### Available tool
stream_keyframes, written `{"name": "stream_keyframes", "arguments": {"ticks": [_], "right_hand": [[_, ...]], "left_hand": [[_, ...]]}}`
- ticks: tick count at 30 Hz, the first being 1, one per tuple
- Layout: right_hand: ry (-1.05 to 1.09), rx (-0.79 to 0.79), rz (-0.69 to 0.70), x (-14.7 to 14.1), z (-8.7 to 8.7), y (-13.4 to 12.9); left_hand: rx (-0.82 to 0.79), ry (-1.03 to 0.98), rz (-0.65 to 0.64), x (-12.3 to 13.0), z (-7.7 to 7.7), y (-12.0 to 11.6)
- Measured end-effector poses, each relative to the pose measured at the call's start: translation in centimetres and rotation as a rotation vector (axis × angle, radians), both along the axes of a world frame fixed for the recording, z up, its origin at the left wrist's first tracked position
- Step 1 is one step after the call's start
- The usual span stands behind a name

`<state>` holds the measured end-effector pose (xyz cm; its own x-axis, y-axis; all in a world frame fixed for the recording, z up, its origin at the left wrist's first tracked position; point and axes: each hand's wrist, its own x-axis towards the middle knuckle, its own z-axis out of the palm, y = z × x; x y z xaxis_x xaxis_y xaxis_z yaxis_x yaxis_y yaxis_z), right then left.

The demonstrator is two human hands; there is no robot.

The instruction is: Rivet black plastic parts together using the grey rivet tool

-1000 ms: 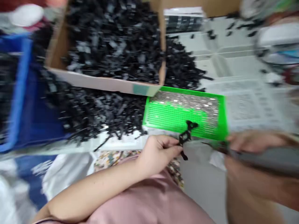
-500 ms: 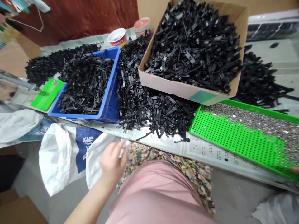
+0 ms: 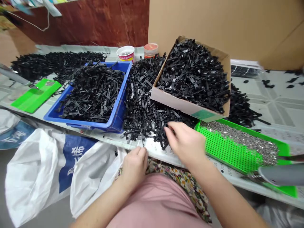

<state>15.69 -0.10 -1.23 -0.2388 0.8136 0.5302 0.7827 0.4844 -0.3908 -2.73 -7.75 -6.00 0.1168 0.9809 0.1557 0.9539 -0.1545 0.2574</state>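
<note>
My left hand [image 3: 135, 163] is closed in front of the table's near edge; what sits in its fingers is mostly hidden, with only a thin dark tip near them. My right hand [image 3: 188, 142] reaches over the near edge of a loose pile of small black plastic lever parts [image 3: 144, 104]. Its thumb and curled forefinger come close together on a black part in that pile, though the grip is partly hidden. A green perforated tray [image 3: 219, 150] lies right of this hand, with many small silvery metal pieces [image 3: 247, 141] along its far side.
A cardboard box [image 3: 178, 100] heaped with black parts stands behind the right hand. To the left are a blue bin [image 3: 116, 118] of similar parts, a green board [image 3: 35, 98] and a white woven sack [image 3: 35, 171]. A grey-handled tool [image 3: 280, 174] extends over the tray's right end.
My right hand has come from the tray's far right end to the black pile. My left hand has moved right, closer to the table edge. The camera view has tilted up.
</note>
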Motion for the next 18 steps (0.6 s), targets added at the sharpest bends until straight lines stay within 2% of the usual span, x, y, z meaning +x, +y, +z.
{"name": "stream_keyframes", "arguments": {"ticks": [2,4,6,9,12,14,16,18], "right_hand": [[-0.208,-0.164,-0.064,-2.6,0.3,2.2],[-0.359,-0.323,-0.114,-5.1,0.5,4.6],[-0.375,-0.379,-0.123,-6.8,0.6,6.3],[-0.329,-0.394,-0.125,-7.0,0.8,7.3],[0.002,-0.324,-0.054,-5.5,1.3,6.6],[0.327,-0.311,0.096,-4.3,1.7,5.3],[0.538,-0.462,0.258,-3.4,1.7,3.6],[0.661,-0.725,0.297,-2.8,1.3,1.9]], "left_hand": [[-0.046,-0.162,0.075,-0.2,0.1,-0.3],[-0.102,-0.442,0.215,-0.4,0.5,-0.4],[-0.172,-0.782,0.361,-0.6,1.2,-0.2],[-0.337,-1.214,0.487,-0.5,2.3,0.9],[-0.487,-1.504,0.545,0.1,3.1,2.3],[-0.539,-1.651,0.541,0.7,3.5,2.8],[-0.573,-1.761,0.502,1.2,3.8,3.1],[-0.593,-1.83,0.467,1.6,4.0,3.2]]}}
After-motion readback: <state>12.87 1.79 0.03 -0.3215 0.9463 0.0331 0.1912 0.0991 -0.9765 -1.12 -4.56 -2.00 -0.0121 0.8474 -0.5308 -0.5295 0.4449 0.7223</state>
